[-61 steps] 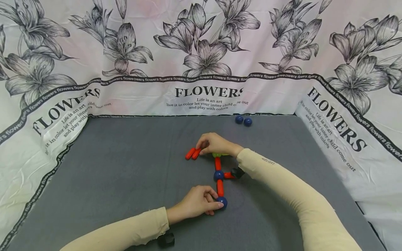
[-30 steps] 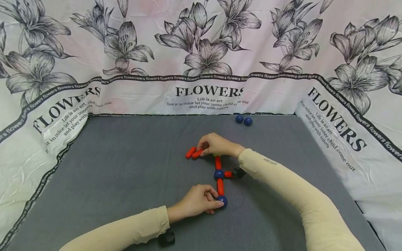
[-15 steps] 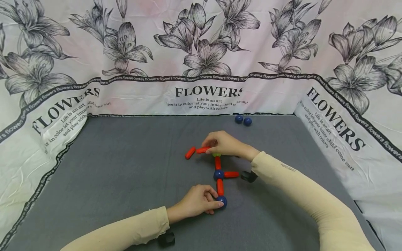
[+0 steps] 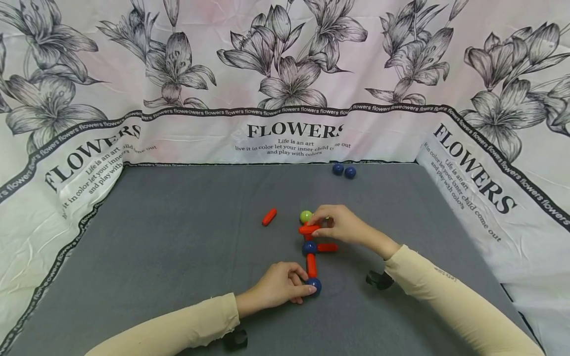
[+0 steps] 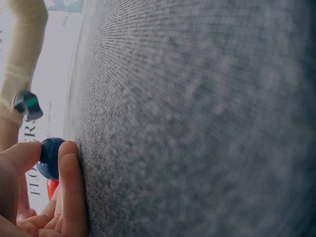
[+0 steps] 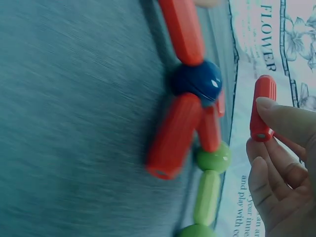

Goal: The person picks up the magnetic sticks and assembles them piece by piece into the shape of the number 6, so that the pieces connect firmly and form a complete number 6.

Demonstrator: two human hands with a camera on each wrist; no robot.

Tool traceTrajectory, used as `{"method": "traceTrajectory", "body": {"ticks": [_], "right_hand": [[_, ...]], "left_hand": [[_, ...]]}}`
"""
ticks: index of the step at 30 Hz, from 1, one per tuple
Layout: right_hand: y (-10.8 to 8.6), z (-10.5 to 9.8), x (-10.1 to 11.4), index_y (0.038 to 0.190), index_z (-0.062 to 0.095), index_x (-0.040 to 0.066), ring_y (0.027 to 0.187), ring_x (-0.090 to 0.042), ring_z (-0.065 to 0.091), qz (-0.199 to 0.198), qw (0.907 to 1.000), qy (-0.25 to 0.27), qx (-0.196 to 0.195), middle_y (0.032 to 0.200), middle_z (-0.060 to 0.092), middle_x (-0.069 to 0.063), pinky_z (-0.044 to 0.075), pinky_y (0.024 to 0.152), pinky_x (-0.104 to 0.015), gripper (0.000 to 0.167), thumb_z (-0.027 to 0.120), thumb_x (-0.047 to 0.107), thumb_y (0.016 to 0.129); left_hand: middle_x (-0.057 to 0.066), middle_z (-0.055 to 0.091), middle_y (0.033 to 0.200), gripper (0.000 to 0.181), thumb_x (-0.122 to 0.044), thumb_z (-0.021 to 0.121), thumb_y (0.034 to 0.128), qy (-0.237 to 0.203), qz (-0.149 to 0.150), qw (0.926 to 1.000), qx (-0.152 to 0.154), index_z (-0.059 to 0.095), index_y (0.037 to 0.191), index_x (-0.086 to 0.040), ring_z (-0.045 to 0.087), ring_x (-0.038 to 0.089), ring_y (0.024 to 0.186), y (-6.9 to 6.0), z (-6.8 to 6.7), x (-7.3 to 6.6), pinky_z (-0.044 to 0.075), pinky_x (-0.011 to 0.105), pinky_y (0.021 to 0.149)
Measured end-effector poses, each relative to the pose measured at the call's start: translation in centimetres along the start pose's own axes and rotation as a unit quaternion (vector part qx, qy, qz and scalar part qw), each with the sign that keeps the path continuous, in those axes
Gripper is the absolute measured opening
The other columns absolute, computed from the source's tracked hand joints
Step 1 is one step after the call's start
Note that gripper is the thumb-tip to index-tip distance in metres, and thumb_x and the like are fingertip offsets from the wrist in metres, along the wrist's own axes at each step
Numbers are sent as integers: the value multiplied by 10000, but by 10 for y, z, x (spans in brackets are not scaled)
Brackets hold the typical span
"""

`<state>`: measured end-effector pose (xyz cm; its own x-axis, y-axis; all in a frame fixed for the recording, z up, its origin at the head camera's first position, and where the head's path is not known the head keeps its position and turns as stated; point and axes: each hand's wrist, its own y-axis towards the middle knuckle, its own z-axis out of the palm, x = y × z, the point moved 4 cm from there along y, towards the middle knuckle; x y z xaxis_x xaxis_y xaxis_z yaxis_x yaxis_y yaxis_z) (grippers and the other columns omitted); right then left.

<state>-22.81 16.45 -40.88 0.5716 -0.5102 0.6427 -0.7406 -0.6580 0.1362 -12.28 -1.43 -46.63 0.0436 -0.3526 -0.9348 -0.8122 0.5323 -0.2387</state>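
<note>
My left hand (image 4: 276,287) pinches a blue ball (image 4: 315,285) at the near end of a joined ball-and-rod piece lying on the table. From that ball a red rod (image 4: 311,266) runs to a middle blue ball (image 4: 309,247), where another red rod (image 4: 327,247) sticks out rightward. A further red rod leads away to a green ball (image 4: 306,216). In the right wrist view, a light green rod (image 6: 207,197) joins it to a second green ball (image 6: 196,231). My right hand (image 4: 343,225) pinches a separate red rod (image 6: 263,108) raised above the piece.
One loose red rod (image 4: 269,216) lies left of the green ball. Two blue balls (image 4: 338,169) sit near the far edge of the grey table (image 4: 178,237). Flower-printed cloth (image 4: 294,74) hangs behind and along both sides.
My right hand has picked up one of the two loose red rods and carried it right and nearer, over the joined piece. The left hand stays on its blue ball.
</note>
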Motion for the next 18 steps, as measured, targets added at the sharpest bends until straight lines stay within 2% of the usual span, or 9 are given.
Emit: {"method": "traceTrajectory", "body": {"ticks": [10, 14, 18], "right_hand": [[-62, 12, -4, 1033, 723, 244, 835, -78, 613, 360, 9990, 194, -164, 983, 713, 77, 542, 732, -266, 195, 788, 239, 849], [-85, 18, -7, 1028, 713, 264, 816, -29, 605, 518, 9980, 284, -226, 982, 704, 86, 545, 717, -246, 202, 794, 252, 844], [-100, 25, -8, 1024, 710, 256, 769, 14, 590, 475, 9978, 390, -234, 958, 700, 80, 538, 671, -221, 212, 801, 223, 835]], "left_hand": [[45, 698, 677, 263, -261, 790, 850, 68, -17, 10000, 22, 664, 968, -62, 641, 87, 544, 3, 2, 5, 522, 242, 521], [17, 695, 672, 258, -271, 790, 851, 111, -59, 9999, 27, 665, 971, -80, 644, 87, 549, 3, 2, 6, 523, 243, 523], [17, 698, 678, 253, -273, 792, 848, 118, -135, 9998, -13, 669, 973, -91, 655, 106, 562, 3, 2, 6, 536, 260, 536]]}}
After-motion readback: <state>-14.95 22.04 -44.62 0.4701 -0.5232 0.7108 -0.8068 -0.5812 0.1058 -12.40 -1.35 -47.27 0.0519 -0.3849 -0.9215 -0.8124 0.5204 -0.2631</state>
